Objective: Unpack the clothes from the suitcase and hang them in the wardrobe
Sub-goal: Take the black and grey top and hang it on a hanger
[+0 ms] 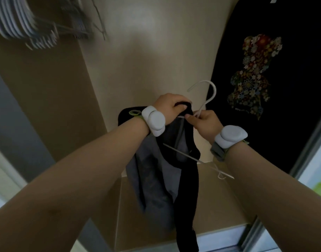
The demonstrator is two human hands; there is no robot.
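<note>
Midway through getting the top (156,179) onto the hanger (214,90), right in front of the wardrobe (147,60). Gripping the black collar tight with the left hand (169,106), pinching the hanger's neck with the right hand (204,122). Next, probably: feeding a hanger arm into the shoulder. Grey-and-black, limp, dangling between the forearms.

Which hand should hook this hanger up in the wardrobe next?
Right. The right hand pinches the white hanger just below its hook, while the left hand is busy gripping the dark garment.
</note>
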